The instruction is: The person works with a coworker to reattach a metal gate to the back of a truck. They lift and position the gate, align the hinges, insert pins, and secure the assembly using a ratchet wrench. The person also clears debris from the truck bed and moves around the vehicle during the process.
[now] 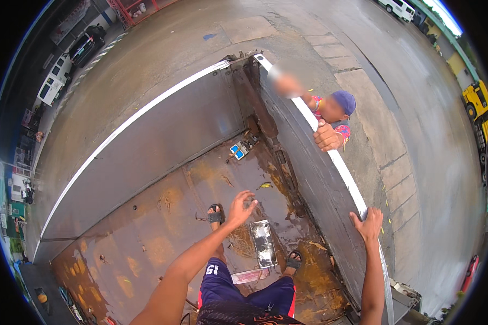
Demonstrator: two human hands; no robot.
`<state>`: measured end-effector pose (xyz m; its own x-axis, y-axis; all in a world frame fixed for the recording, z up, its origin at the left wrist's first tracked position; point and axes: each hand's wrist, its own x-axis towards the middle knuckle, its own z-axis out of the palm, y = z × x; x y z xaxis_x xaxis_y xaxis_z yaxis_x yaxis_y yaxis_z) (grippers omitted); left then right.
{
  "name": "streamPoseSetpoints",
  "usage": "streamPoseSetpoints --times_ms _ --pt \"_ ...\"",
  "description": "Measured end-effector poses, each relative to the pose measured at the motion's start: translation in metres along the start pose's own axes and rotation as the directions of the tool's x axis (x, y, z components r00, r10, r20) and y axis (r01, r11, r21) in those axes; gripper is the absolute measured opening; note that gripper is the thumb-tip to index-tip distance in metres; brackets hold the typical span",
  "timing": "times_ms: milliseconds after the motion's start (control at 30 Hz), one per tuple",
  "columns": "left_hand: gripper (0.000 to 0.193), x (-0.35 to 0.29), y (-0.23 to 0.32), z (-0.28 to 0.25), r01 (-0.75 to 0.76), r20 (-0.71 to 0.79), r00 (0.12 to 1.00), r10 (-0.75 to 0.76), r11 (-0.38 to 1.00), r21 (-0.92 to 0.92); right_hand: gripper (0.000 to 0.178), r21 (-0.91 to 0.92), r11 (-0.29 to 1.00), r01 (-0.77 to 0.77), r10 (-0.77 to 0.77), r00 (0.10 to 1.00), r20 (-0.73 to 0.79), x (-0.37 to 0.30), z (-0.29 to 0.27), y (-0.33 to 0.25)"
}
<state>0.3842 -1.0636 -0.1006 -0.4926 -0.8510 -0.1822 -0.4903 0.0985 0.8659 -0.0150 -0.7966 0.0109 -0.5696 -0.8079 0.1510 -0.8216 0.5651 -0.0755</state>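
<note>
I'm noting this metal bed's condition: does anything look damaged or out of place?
Yes: the floor looks wet and blotched orange-brown, suggesting rust, and a scuffed silver-and-black slab lies, apparently loose, between the person's feet.

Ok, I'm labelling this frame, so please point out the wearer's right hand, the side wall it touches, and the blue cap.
Right hand (369,227): head view, back of the hand.
Side wall (313,168): head view, grey inner face.
Blue cap (344,101): head view, its crown.

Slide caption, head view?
Right hand on the white rim of a metal wall, left hand empty above the rusty floor; a person outside grips the rim.
</note>
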Motion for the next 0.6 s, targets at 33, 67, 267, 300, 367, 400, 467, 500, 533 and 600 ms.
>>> streamPoseSetpoints --times_ms 33,67,267,300,367,400,467,500,533,600 --pt "0.036 0.04 -0.007 -0.05 -0.06 -0.055 0.996 0.064 0.996 0.063 0.065 -0.006 1.0 -0.026 0.026 0.999 -0.028 0.038 0.008 -0.032" --pt "0.033 0.081 -0.022 -0.105 -0.184 -0.148 0.963 0.225 0.952 0.246 0.068 0.001 0.995 -0.102 0.101 0.993 0.058 0.076 0.011 -0.069" --pt "0.068 0.291 -0.021 -0.393 -0.153 -0.208 0.802 0.559 0.53 0.834 0.066 -0.019 0.949 -0.313 0.314 0.948 0.059 0.137 0.038 -0.122" --pt "0.077 0.316 -0.031 -0.414 -0.104 -0.162 0.821 0.547 0.423 0.9 0.065 -0.022 0.943 -0.331 0.332 0.941 0.059 0.135 0.037 -0.12" --pt "0.085 0.334 -0.043 -0.441 -0.026 -0.084 0.976 0.2 0.492 0.87 0.061 -0.036 0.939 -0.341 0.343 0.938 0.058 0.129 0.04 -0.119" --pt "0.089 0.34 -0.053 -0.447 0.026 -0.039 0.999 0.014 0.512 0.859 0.06 -0.033 0.94 -0.338 0.34 0.939 0.055 0.132 0.04 -0.115" --pt "0.078 0.343 -0.079 -0.452 0.002 -0.112 0.969 0.22 0.447 0.895 0.059 -0.016 0.948 -0.317 0.317 0.947 0.056 0.14 0.052 -0.117" --pt "0.075 0.34 -0.081 -0.444 0.014 -0.107 0.978 0.181 0.451 0.893 0.061 -0.04 0.93 -0.366 0.368 0.922 0.119 0.132 0.046 -0.119" --pt "0.073 0.339 -0.076 -0.442 0.039 -0.124 0.98 0.156 0.456 0.889 0.062 -0.054 0.914 -0.401 0.404 0.9 0.161 0.133 0.037 -0.125" --pt "0.068 0.341 -0.071 -0.435 -0.006 -0.105 0.977 0.184 0.521 0.853 0.061 -0.114 0.901 -0.42 0.433 0.89 0.146 0.132 0.017 -0.134"
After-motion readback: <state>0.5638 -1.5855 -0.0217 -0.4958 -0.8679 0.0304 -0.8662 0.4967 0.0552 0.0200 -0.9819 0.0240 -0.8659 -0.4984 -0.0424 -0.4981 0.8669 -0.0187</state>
